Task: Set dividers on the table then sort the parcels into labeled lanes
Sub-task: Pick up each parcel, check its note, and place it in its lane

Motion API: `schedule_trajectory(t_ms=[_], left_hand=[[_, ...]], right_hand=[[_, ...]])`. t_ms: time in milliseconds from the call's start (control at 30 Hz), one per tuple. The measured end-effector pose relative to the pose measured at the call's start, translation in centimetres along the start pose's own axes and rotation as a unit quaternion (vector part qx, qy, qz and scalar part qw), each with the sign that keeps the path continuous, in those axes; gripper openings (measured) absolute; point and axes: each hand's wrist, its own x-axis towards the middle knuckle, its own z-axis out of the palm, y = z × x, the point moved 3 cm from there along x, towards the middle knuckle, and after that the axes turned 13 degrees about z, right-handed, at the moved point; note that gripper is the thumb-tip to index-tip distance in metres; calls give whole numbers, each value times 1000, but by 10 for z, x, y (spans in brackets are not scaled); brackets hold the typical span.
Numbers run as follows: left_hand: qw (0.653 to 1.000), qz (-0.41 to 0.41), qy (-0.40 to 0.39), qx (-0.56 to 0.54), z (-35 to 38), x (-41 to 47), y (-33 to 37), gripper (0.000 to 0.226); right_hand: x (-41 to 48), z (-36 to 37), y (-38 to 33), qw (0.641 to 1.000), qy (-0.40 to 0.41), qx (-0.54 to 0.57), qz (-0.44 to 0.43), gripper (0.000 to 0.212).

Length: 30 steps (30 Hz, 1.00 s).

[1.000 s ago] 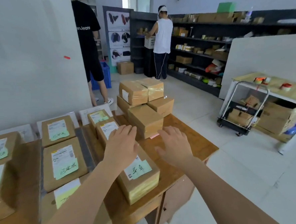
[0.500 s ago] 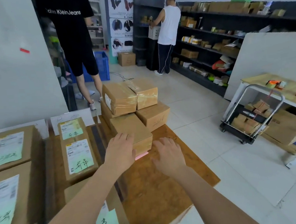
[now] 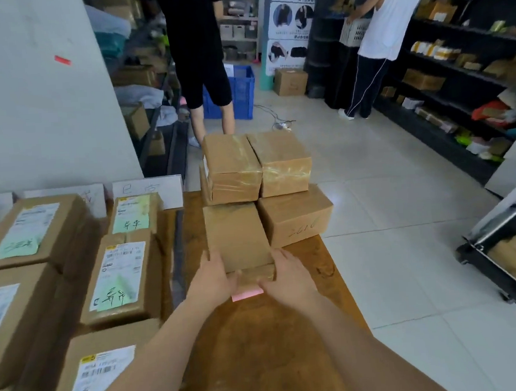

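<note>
While parcel (image 3: 236, 236) sits between them | left grip (image 3: 210, 278), right grip (image 3: 287, 279) clasp its near end

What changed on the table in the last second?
Both hands reached forward: the left hand and right hand now hold the near corners of the front box. The stacked boxes behind it and the pink slip stayed put.
</note>
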Motion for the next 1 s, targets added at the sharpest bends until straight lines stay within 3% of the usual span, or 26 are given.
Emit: schedule_trajectory(t_ms=[100, 200, 300, 533, 667, 833, 933, 1000], left_hand=[[992, -56, 51, -98, 9, 4, 3, 81], [968, -129, 115, -182, 17, 1, 0, 49], [945, -162, 140, -249, 30, -11, -6, 36], [942, -101, 199, -249, 44, -48, 12, 35], [925, -78, 175, -328, 49, -66, 16, 37], [947, -20, 134, -290, 50, -82, 10, 41], [931, -32, 167, -322, 40, -91, 12, 41], [886, -93, 165, -424, 38, -98, 15, 64]], right_hand=[[17, 2, 7, 998, -54, 42, -14, 81], [26, 1, 19, 996, -53, 74, 2, 89], [26, -2, 30, 997, -54, 49, 24, 105], [-3, 8, 32, 995, -58, -50, 61, 132], [-22, 17, 34, 994, -39, -28, 95, 129], [-38, 15, 44, 987, -44, 85, 130, 125], [-49, 19, 60, 924, -136, 317, 168, 118], [-58, 23, 75, 858, -191, 431, 202, 91]])
